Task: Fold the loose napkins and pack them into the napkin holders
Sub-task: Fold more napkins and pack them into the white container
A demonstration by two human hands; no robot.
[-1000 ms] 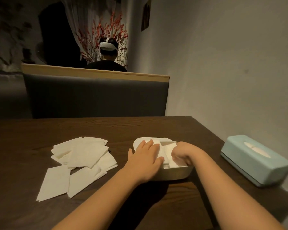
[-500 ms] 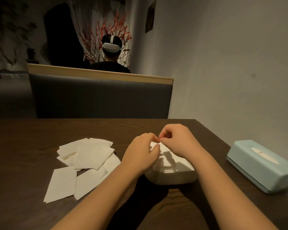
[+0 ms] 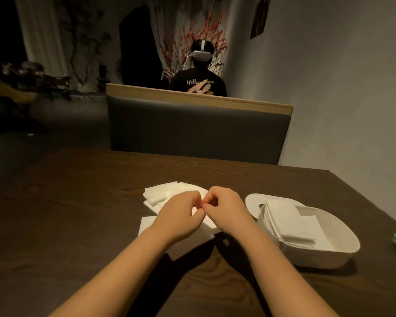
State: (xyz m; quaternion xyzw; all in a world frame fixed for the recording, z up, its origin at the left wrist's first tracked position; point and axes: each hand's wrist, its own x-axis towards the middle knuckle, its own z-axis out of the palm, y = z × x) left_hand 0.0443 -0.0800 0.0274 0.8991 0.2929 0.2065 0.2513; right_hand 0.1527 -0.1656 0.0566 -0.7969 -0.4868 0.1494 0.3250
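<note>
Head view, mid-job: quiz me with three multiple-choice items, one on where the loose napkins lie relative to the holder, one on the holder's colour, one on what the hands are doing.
1. Where does the pile of loose napkins lie relative to the napkin holder?
A. to its left on the table
B. inside it
C. on the bench behind it

2. What colour is the napkin holder?
A. black
B. white
C. red

3. What are the left hand and the right hand doing?
A. both lie flat on bare wood
B. both reach into the holder
C. both have curled fingers meeting over the loose napkins

Answers:
1 A, the pile sits on the dark table left of the holder.
2 B, its wall and rim are white.
3 C, the fingers are bent together above the pile; whether they pinch a sheet cannot be told.
</note>
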